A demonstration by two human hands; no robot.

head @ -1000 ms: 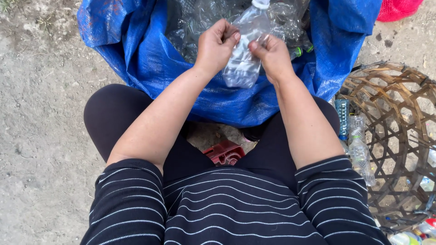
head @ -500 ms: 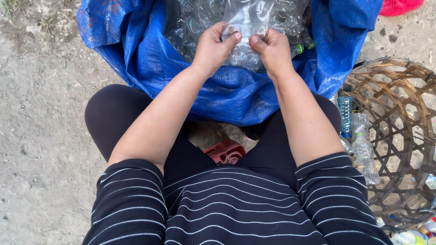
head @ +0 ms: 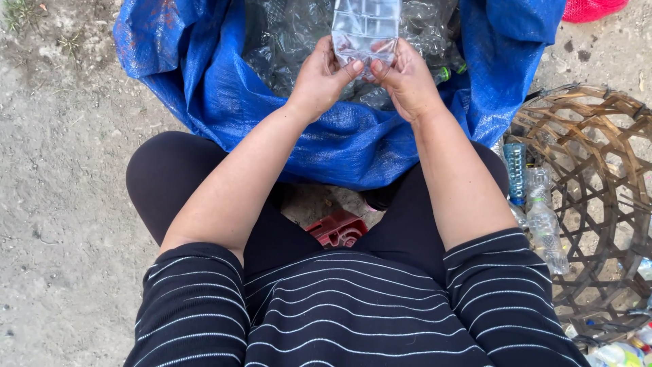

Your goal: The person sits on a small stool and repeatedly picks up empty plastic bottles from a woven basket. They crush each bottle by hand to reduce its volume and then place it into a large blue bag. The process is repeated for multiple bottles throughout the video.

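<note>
Both hands hold a clear, flattened plastic bottle (head: 365,28) over the mouth of a blue woven sack (head: 204,95). My left hand (head: 319,78) grips the bottle's lower left edge, thumb on its front. My right hand (head: 406,80) pinches the lower right edge. The bottle's upper end runs out of the top of the view. Inside the sack lie several other crushed clear bottles (head: 278,47). I sit with the sack between my knees.
A woven bamboo basket (head: 598,204) lies on its side at my right, with clear bottles (head: 543,224) beside its rim. A red plastic object (head: 337,229) sits under me. A red mesh bag (head: 589,8) is at the top right. Bare dirt ground (head: 61,204) lies at left.
The bottle has been raised and turned flat-side up between my hands. A second ago it hung lower with its white cap showing.
</note>
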